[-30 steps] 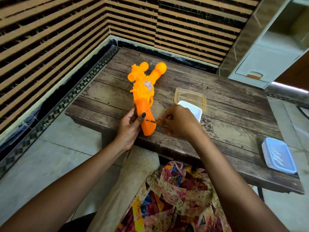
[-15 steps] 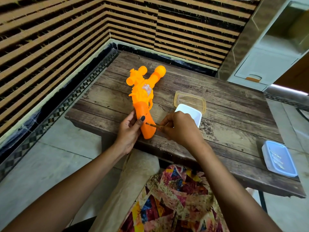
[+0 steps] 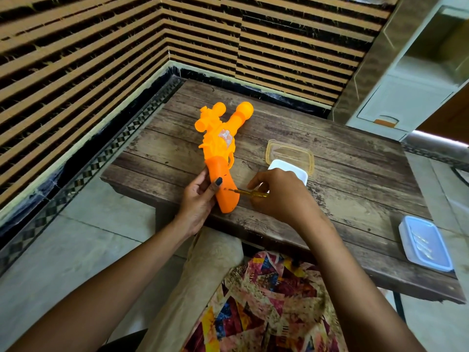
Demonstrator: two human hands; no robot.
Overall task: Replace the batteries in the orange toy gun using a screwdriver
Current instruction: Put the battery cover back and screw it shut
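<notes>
**Now seat the tip square, then turn**

Firstly, note the left hand (image 3: 199, 199) on the left flank of the orange toy gun (image 3: 219, 153), curled round the handle with the dark-nailed thumb pressed on top. Use that grip as a clamp, pressing the handle flat onto the wooden table (image 3: 355, 179) to stop any rocking under load. Find the gun itself lying on its side, muzzle pointing away from the body, butt nearest.

Next, look at the right flank of the gun's handle. See the slim yellow-handled screwdriver (image 3: 250, 193) meeting the plastic there, seemingly at 1 small screw. Cannot tell the tip's seating in the head, so feel for the drop into the slot before any twist. Line the shaft up with the screw's axis rather than slanting it. Push inward harder than turning, for fear of stripping a small head in soft plastic.

Further right of the gun, see the right hand (image 3: 281, 196) pinching the screwdriver handle in curled fingers. Roll it in short turns, probably anticlockwise for loosening.

Just right of the gun's trigger, spot a clear tub (image 3: 290, 154) and a white tub (image 3: 291, 170) touching each other. Drop the freed screw into 1 of them. Ignore the blue-lidded box (image 3: 425, 243), well apart to the gun's right.
</notes>
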